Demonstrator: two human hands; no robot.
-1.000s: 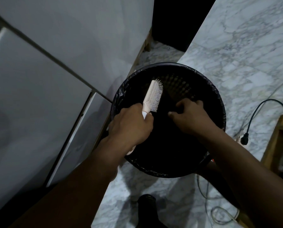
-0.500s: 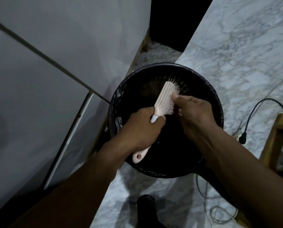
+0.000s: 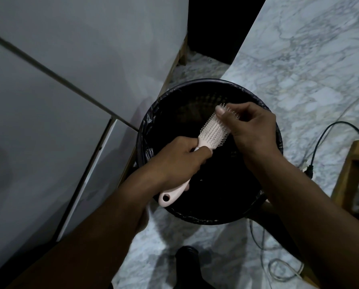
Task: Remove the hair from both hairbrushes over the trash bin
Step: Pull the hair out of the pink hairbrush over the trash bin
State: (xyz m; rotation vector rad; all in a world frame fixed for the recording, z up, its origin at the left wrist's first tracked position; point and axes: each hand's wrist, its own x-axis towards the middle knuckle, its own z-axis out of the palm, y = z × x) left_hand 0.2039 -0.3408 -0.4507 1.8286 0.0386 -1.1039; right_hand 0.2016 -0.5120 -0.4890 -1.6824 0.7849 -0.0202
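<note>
A pale pink hairbrush [image 3: 211, 135] with light bristles is held over a round black trash bin [image 3: 151, 122] lined with a black bag. My left hand [image 3: 180, 157] grips the brush's handle, whose end with a hole sticks out below the fist. My right hand [image 3: 249, 126] lies across the far end of the brush head, thumb and fingers pressed into the bristles. I cannot make out any hair in the bristles or in the fingers. Only one brush is in view.
A white cabinet [image 3: 59, 90] stands close to the left of the bin. A black cable with a plug [image 3: 310, 172] and thin wires lie on the marble floor at the right, beside a wooden frame [image 3: 349, 176]. A dark shoe [image 3: 188, 265] shows at the bottom.
My right hand rose from inside the bin to the brush head and now covers its far end. My left hand turned the brush so that the bristles face up and to the right.
</note>
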